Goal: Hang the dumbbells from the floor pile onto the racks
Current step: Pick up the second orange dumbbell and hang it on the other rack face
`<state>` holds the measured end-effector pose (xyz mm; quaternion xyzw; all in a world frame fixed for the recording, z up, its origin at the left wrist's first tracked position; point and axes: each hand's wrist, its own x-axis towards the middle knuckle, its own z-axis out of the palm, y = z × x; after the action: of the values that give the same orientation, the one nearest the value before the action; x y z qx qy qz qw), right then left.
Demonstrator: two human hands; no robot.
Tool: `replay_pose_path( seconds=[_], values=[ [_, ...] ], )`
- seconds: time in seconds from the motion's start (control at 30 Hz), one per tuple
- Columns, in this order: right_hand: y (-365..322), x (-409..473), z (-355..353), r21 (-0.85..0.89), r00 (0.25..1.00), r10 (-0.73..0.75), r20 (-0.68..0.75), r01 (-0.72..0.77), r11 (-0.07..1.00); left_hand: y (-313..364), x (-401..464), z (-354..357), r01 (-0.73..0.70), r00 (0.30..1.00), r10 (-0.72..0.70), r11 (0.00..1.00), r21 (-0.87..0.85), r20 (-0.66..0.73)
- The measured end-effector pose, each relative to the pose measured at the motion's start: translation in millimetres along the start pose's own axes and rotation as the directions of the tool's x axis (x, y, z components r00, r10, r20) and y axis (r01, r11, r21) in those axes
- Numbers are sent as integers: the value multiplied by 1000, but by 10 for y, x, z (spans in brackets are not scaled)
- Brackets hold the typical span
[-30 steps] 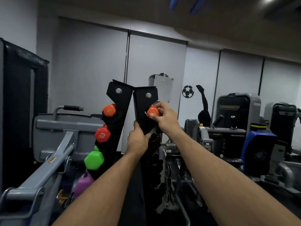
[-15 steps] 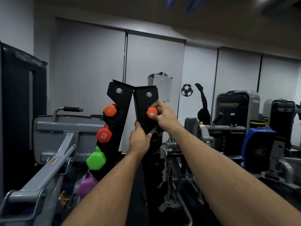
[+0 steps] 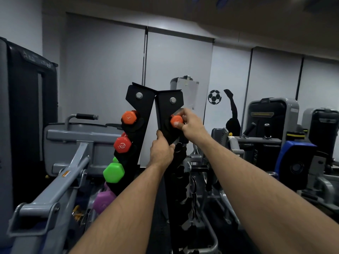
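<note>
From the head view, our right hand [image 3: 190, 123] held an orange dumbbell [image 3: 176, 120] at the top slot of the right rack [image 3: 169, 114]. The fingers curled over the far side of the head and the thumb pressed its lower front edge, so the grip was closed round it with only the orange face showing between them. We could not tell whether the handle already sat in the slot, since the hand hid it.

Just below and to the left of that grip, our left hand [image 3: 161, 153] clasped the rack's front edge, thumb up along the black plate and fingers wrapped behind it. The two hands were near each other but apart.

Left of the left hand stood the left rack [image 3: 135, 107], its top meeting the right rack's top. It carried, from the height of our right hand downward, an orange weight [image 3: 129, 117], a red one [image 3: 122, 144], a green one [image 3: 113, 172] and a purple one [image 3: 103, 201] beside our left forearm.

Below our left hand the right rack's lower slots showed dark. Grey machines [image 3: 60, 180] stood to the far left, and a blue-and-black one [image 3: 295, 162] lay right of our right forearm. A football sticker [image 3: 214, 96] marked the wall above and right of the right hand.
</note>
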<state>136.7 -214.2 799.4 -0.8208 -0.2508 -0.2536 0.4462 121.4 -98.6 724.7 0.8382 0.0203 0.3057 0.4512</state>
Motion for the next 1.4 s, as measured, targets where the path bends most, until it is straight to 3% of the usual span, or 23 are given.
replay_pose_path(
  seconds=[0.8, 1.13, 1.4],
  values=[
    [-17, 0, -15, 82, 999, 37, 10, -38, 996, 2, -22, -13, 4, 1000, -4, 1000, -24, 9],
    [5, 12, -18, -91, 998, 4, 68, 2, 996, -2, -31, -15, -7, 1000, 8, 999, -47, 12],
    [32, 22, 63, -9, 998, 42, -40, -42, 999, 10, -40, -37, 5, 1000, -4, 999, -45, 28]
  ],
)
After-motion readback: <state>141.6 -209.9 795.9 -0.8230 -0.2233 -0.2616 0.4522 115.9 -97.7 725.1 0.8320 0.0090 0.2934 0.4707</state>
